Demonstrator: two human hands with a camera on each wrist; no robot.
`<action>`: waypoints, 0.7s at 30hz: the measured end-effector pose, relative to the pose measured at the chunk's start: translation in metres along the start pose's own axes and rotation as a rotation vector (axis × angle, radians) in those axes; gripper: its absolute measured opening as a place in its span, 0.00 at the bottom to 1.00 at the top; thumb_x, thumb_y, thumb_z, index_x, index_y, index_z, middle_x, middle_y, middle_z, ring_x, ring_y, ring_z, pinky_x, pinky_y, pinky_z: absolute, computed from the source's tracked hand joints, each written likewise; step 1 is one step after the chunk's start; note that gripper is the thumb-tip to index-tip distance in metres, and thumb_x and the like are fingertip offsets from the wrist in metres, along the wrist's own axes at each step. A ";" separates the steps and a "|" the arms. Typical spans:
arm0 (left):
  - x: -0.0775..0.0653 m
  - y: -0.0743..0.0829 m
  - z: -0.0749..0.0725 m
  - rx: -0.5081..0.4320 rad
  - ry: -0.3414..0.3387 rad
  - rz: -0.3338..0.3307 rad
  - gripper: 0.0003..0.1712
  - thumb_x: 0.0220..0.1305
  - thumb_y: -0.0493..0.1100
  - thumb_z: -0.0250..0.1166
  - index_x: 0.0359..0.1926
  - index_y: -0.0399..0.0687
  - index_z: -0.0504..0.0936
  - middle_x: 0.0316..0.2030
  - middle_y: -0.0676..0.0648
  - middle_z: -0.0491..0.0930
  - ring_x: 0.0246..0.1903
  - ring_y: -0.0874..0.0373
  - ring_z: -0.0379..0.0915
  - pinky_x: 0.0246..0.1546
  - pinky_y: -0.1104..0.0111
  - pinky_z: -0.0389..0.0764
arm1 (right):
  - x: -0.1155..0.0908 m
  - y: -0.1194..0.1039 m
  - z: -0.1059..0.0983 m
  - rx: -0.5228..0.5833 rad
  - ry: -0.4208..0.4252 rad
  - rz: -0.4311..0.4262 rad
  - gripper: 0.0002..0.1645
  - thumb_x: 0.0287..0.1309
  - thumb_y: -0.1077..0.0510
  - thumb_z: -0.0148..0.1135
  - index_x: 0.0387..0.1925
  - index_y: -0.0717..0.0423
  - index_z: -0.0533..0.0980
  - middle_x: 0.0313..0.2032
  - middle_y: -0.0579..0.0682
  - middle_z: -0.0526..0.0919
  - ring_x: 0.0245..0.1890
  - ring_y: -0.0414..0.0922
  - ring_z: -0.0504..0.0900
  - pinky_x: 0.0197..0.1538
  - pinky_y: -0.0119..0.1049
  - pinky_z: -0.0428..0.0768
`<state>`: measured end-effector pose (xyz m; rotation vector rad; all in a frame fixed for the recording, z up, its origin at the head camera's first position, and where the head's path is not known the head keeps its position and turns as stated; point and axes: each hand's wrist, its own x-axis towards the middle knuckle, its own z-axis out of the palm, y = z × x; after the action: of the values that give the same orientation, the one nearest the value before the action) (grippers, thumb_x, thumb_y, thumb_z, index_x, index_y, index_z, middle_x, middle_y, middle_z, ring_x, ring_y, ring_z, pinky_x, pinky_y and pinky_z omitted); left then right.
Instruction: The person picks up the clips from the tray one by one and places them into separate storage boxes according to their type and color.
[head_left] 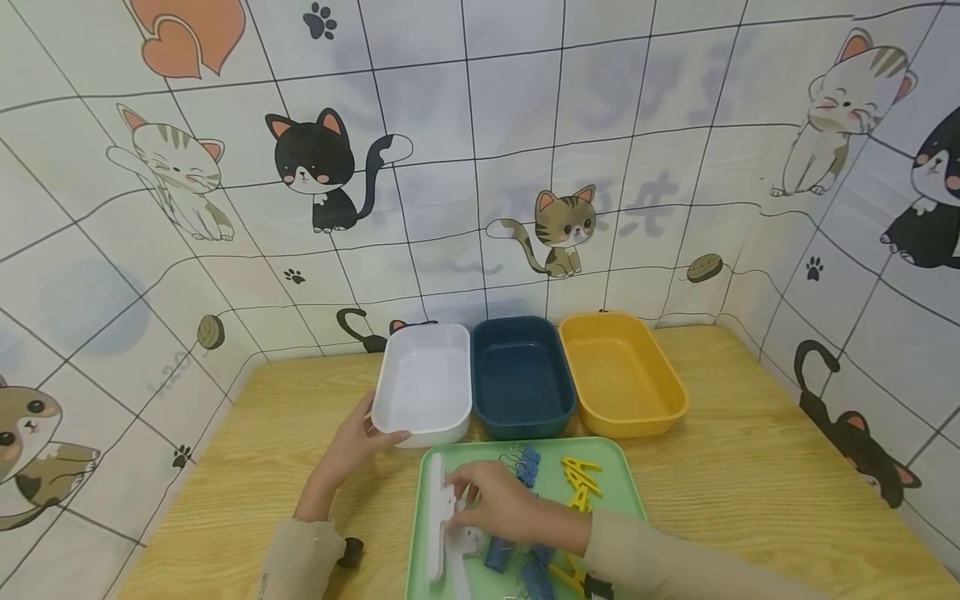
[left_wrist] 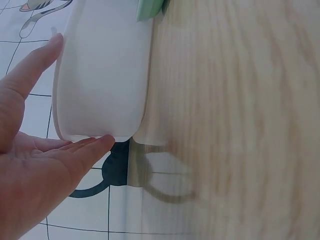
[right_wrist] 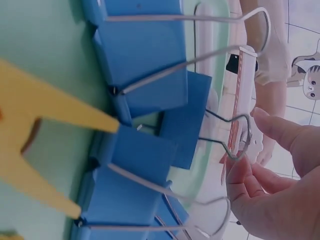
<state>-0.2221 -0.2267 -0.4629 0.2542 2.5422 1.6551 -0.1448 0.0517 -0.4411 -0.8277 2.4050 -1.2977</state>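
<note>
Pinching a white clip (head_left: 437, 533) between thumb and fingertips of the right hand (head_left: 491, 500), maybe just off the green tray (head_left: 621, 479). With blue clips (head_left: 528, 467) right of those fingers, then yellow clips (head_left: 580, 475). Touching a white box (head_left: 427, 371) ahead of them with the left hand (head_left: 358, 442), thumb and fingers spread apart.

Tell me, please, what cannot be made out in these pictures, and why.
Near end of the green tray: head view, cut off by the bottom edge.
Count of blue clips: head view, partly covered by the right grip and forearm.
Upper end of the white box: left wrist view, cut off by the top edge.
Rest of a yellow clip: right wrist view, cut off by the left edge.
</note>
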 end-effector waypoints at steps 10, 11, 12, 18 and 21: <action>-0.001 0.001 -0.003 -0.037 -0.023 -0.020 0.57 0.65 0.41 0.76 0.84 0.41 0.50 0.80 0.32 0.55 0.76 0.29 0.58 0.70 0.43 0.73 | 0.002 -0.002 -0.013 -0.040 0.034 -0.012 0.24 0.56 0.59 0.80 0.53 0.63 0.84 0.37 0.47 0.87 0.36 0.38 0.82 0.39 0.28 0.81; -0.001 0.000 -0.003 -0.039 -0.025 -0.020 0.57 0.65 0.41 0.76 0.84 0.41 0.50 0.80 0.32 0.55 0.76 0.29 0.58 0.70 0.43 0.73 | 0.003 -0.002 -0.014 -0.044 0.041 -0.018 0.24 0.56 0.59 0.80 0.53 0.63 0.84 0.37 0.47 0.87 0.36 0.38 0.82 0.39 0.28 0.81; -0.001 0.000 -0.003 -0.041 -0.026 -0.019 0.56 0.66 0.40 0.76 0.84 0.41 0.50 0.80 0.32 0.55 0.76 0.29 0.58 0.70 0.43 0.73 | 0.003 -0.002 -0.015 -0.043 0.045 -0.020 0.24 0.56 0.59 0.80 0.53 0.63 0.84 0.37 0.47 0.86 0.36 0.38 0.82 0.38 0.28 0.81; 0.000 -0.002 -0.003 -0.054 -0.037 -0.018 0.55 0.66 0.39 0.75 0.83 0.41 0.50 0.80 0.31 0.54 0.76 0.29 0.58 0.69 0.44 0.75 | 0.004 -0.003 -0.021 -0.043 0.076 -0.043 0.26 0.55 0.59 0.81 0.54 0.65 0.84 0.38 0.50 0.87 0.36 0.41 0.83 0.36 0.28 0.82; 0.000 -0.002 -0.003 -0.055 -0.035 -0.026 0.55 0.66 0.39 0.75 0.83 0.41 0.50 0.80 0.32 0.55 0.76 0.29 0.57 0.70 0.44 0.74 | 0.005 -0.003 -0.024 -0.044 0.085 -0.057 0.26 0.55 0.60 0.81 0.54 0.66 0.83 0.38 0.51 0.87 0.37 0.44 0.84 0.37 0.28 0.82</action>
<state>-0.2229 -0.2306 -0.4639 0.2419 2.4599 1.6925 -0.1595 0.0639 -0.4248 -0.8761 2.5010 -1.3314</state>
